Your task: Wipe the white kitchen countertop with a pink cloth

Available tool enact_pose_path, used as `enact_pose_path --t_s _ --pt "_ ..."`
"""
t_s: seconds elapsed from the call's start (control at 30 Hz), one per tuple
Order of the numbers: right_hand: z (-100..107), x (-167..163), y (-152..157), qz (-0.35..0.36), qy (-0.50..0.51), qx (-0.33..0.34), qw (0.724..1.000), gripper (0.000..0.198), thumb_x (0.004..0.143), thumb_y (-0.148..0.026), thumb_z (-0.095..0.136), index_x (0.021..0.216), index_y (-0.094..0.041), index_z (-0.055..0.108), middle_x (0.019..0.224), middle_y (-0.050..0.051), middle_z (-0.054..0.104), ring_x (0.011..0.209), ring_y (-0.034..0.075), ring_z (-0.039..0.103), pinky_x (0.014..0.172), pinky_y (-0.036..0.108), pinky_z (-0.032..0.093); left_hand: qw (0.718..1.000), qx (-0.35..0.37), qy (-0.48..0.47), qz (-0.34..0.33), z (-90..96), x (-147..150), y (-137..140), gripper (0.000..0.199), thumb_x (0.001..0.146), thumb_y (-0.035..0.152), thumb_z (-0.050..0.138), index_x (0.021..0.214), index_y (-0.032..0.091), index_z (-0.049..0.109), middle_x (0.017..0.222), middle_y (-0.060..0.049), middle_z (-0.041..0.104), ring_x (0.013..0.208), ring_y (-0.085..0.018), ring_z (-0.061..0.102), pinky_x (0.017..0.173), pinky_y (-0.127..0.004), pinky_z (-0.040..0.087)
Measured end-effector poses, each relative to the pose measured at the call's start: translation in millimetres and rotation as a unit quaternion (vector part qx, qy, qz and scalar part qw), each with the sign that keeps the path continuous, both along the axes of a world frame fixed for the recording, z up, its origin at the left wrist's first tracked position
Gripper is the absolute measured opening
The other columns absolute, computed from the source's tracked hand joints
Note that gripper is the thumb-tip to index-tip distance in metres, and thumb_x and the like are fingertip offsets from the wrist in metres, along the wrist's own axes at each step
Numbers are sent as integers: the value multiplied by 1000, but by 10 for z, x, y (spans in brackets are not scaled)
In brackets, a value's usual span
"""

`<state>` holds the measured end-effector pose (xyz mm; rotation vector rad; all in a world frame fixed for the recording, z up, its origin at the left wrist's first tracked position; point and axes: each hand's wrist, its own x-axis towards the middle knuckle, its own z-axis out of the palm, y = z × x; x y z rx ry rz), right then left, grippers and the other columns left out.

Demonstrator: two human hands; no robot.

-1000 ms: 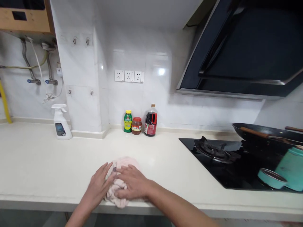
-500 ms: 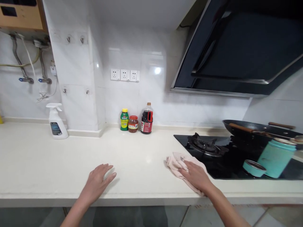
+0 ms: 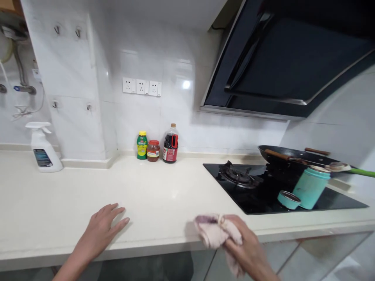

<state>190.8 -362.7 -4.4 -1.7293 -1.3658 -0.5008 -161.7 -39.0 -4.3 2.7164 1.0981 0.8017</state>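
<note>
A pale pink cloth [image 3: 215, 232] is bunched in my right hand [image 3: 244, 244], lifted near the counter's front edge, with one end hanging down below my palm. My left hand [image 3: 101, 230] holds nothing; its fingers are spread over the white countertop [image 3: 158, 195] at the front left. Whether its fingertips touch the surface I cannot tell. The black gas stove [image 3: 258, 199] lies beyond and to the right of my right hand.
A white spray bottle [image 3: 43, 150] stands at the left. Against the back wall are a green bottle [image 3: 142, 146], a red-lidded jar [image 3: 153, 151] and a dark sauce bottle [image 3: 170, 146]. On the stove sit a wok [image 3: 281, 154], a turquoise canister [image 3: 312, 189] and its cup-like lid [image 3: 289, 200]. A range hood [image 3: 272, 66] overhangs.
My right hand has gathered the cloth from lying flat on the counter and raised it toward me. The view has turned to the right. My left hand stays spread.
</note>
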Motion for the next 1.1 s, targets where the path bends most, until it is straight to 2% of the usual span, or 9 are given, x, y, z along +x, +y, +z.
enact_pose_path --t_s 0.1,0.2,0.3,0.4,0.53,0.63,0.87,0.97,1.1 --pt "353 582 106 -97 -40 -38 994 36 83 -43 55 113 -25 63 117 7 65 107 26 59 92 41 47 1000 4 -9 1 -24 3 38 54 89 64 49 122 28 71 139 -9 63 134 -32 53 109 -52 43" --pt "522 1180 268 -155 -71 -93 981 46 82 -48 49 118 -25 65 127 10 62 119 31 53 102 47 41 1000 13 -24 2 -48 4 62 53 89 65 49 120 28 72 136 -8 66 132 -31 55 110 -49 43" --pt "448 1611 387 -198 -51 -153 967 51 81 -49 49 120 -23 67 129 14 60 120 39 52 100 58 40 1000 11 -29 7 -50 6 67 53 88 66 50 117 29 73 133 -6 67 131 -30 56 110 -47 43" --pt "272 1857 428 -217 -32 -218 951 52 83 -55 50 118 -21 69 125 15 64 116 39 55 96 55 43 1000 0 -21 13 -16 10 50 54 88 67 49 116 28 73 134 -7 66 131 -30 56 110 -48 44" --pt "134 1920 385 -214 -38 -258 941 51 90 -51 45 123 -18 64 126 14 63 118 33 56 96 45 43 1000 -14 -17 11 32 10 42 55 88 68 48 116 28 73 134 -7 66 130 -30 56 110 -48 44" --pt "86 1757 203 -209 -58 -261 941 45 90 -43 42 115 -14 65 116 16 66 110 31 59 95 44 44 1000 -9 -24 8 26 1 61 57 87 69 48 116 28 73 133 -7 67 129 -31 58 110 -48 45" --pt "-194 1204 -763 -119 -110 -217 963 28 91 -39 43 90 -25 67 108 10 67 109 30 57 97 44 44 1000 3 -13 13 -8 -11 53 56 86 69 50 119 30 72 136 -6 65 132 -32 55 109 -49 46" --pt "-283 1357 -1068 -173 -67 -192 964 32 88 -45 44 97 -23 66 109 11 66 104 30 59 94 45 46 1000 14 -8 9 -10 -9 41 56 88 69 49 119 29 72 137 -6 65 133 -32 54 111 -48 44" --pt "-366 1902 -1219 -251 -30 -189 949 55 80 -52 47 122 -20 60 123 14 65 111 33 60 93 48 48 1000 18 -1 1 -39 -18 58 58 89 69 48 122 27 71 138 -8 64 134 -31 53 112 -48 42"
